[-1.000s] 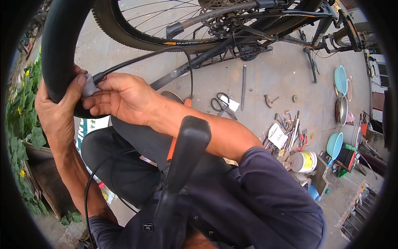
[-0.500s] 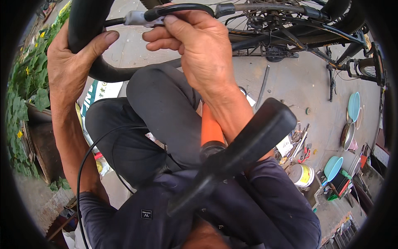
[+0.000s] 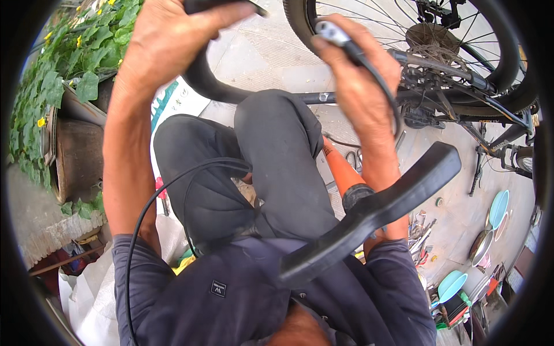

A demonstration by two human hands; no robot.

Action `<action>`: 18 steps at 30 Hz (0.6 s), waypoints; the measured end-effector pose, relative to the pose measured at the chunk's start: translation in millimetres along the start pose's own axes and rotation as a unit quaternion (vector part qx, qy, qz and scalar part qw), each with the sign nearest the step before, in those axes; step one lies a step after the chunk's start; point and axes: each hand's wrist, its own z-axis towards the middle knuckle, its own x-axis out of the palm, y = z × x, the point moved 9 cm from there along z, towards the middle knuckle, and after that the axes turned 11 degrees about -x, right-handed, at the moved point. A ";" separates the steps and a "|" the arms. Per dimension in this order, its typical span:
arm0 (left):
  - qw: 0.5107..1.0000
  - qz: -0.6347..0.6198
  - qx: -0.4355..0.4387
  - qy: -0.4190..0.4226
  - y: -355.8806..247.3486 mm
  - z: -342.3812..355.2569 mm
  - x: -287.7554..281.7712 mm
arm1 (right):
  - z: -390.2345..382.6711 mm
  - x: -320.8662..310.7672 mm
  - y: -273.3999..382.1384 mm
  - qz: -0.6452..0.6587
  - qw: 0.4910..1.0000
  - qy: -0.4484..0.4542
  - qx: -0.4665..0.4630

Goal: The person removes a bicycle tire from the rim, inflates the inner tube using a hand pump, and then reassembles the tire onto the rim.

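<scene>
My left hand [image 3: 167, 43] is closed around a black inner tube [image 3: 216, 83] at the upper left. The tube's thin dark valve stem [image 3: 258, 8] pokes out beyond my thumb, bare. Held up in my right hand [image 3: 363, 81], somewhat blurred, is a pump head [image 3: 332, 32] with a silver end, apart from the valve. Its black hose [image 3: 375, 72] bends down past my wrist. Between my knee and right forearm leans an orange floor pump [image 3: 341, 164], its black T-handle [image 3: 375, 213] nearest me.
A bicycle [image 3: 438, 106] with its spoked rear wheel [image 3: 461, 43] lies at the upper right. Leafy plants [image 3: 55, 86] and a brown planter [image 3: 83, 155] line the left. Tools [image 3: 421, 236], teal basins [image 3: 452, 285] and a metal bowl [image 3: 480, 248] are at the right.
The pump head has come off the valve; my right hand has carried it to the right. My left hand, with the inner tube, has risen and shifted slightly right.
</scene>
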 end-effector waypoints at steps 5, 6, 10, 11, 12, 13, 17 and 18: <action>0.992 -0.124 0.015 0.018 2.6 10.5 -7.7 | -95.0 -32.9 -24.4 0.204 0.868 0.203 0.404; 0.986 -0.159 0.043 0.026 -1.0 13.5 -0.3 | -117.3 -57.9 -41.3 0.198 0.873 0.124 0.427; 0.993 -0.050 0.090 -0.062 -30.4 11.2 -7.7 | -231.5 -162.1 -117.9 0.241 0.771 -0.181 0.561; 0.993 -0.055 0.082 -0.061 -40.8 5.0 -12.2 | -272.3 -181.9 -141.5 0.265 0.738 -0.216 0.582; 0.991 -0.066 0.098 -0.059 -37.6 9.6 -8.3 | -315.3 -209.0 -162.1 0.277 0.707 -0.264 0.595; 0.989 -0.074 0.111 -0.058 -35.5 13.4 -5.3 | -352.1 -231.4 -178.2 0.260 0.686 -0.293 0.614; 0.991 -0.074 0.100 -0.050 -22.9 11.7 -1.0 | -374.0 -239.1 -171.3 -0.103 0.770 0.019 0.629; 0.990 -0.087 0.111 -0.029 -30.4 7.6 1.9 | -361.9 -230.5 -154.9 -0.203 0.775 0.112 0.587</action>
